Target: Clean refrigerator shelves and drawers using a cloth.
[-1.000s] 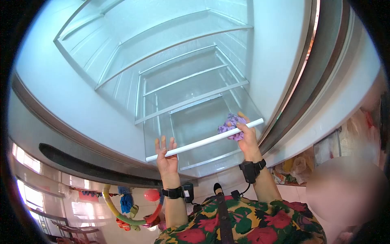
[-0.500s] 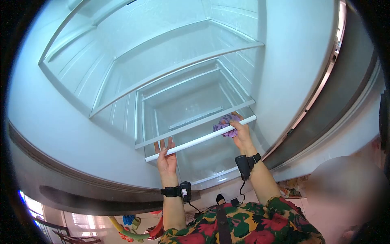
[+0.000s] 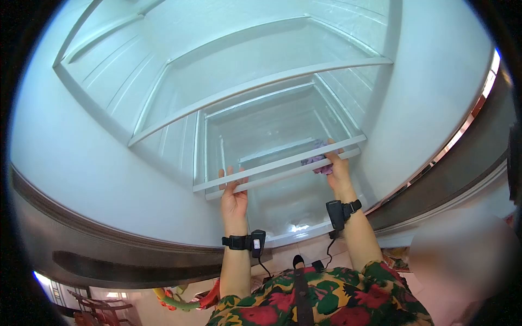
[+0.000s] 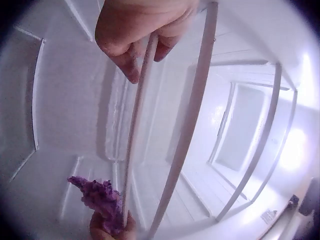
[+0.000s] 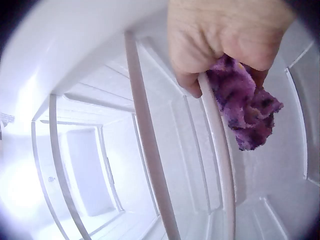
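Note:
A fridge shelf with a white front strip (image 3: pixel 283 175) is held at both ends, just below a second white shelf edge (image 3: pixel 283 162). Near its left end my left hand (image 3: pixel 234 202) grips the strip, thumb on the front and fingers behind. My right hand (image 3: pixel 340 169) pinches the right end the same way. Bunched between that hand's fingers and the strip is a purple cloth (image 5: pixel 250 110) with dark patches, hanging past the fingertips in the right wrist view. The left wrist view shows the left thumb and fingers astride the strip.
Another shelf (image 3: pixel 261 89) spans the fridge higher up, and ribbed side walls (image 3: pixel 122 70) flank it. Below lies the fridge's bottom front edge (image 3: pixel 293 234). A dark-edged door (image 3: pixel 136 266) stands at the left. Balloons (image 3: pixel 185 304) and a chair (image 3: pixel 98 304) are on the floor side.
Both hands have carried the shelf strip inward, up close under the fixed shelf edge, which now overlaps the fingers. The cloth moved along in the right hand. The head view has shifted.

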`<state>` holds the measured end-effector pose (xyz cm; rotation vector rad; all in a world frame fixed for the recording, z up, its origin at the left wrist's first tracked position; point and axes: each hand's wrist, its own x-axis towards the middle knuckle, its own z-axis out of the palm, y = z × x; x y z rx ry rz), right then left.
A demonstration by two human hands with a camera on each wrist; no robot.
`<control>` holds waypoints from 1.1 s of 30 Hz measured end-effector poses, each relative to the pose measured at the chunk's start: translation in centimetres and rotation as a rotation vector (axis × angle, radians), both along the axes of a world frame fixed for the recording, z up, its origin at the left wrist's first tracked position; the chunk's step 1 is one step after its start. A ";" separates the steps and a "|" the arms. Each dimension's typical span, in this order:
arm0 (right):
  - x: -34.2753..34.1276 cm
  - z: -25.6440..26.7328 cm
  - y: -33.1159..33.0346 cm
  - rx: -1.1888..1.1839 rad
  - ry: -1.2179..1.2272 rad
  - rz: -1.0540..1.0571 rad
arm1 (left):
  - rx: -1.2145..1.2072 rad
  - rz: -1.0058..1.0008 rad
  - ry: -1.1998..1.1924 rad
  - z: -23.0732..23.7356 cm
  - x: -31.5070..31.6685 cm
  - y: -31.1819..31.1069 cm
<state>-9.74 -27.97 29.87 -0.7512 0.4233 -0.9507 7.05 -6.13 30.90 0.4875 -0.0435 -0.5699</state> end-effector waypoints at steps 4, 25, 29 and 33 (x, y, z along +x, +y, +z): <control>-0.2 1.6 0.9 0.008 0.046 -0.024 | 0.048 -0.029 -0.037 0.1 0.4 -0.1; -5.8 -2.2 8.1 0.065 0.121 0.185 | -0.001 -0.120 -0.136 3.4 -5.2 4.0; -7.7 -3.9 9.8 0.124 0.154 0.334 | 0.209 -0.249 -0.109 -0.3 -9.4 8.9; -9.4 -4.1 11.9 0.109 0.235 0.362 | 0.321 -0.091 0.109 -6.8 -15.2 16.9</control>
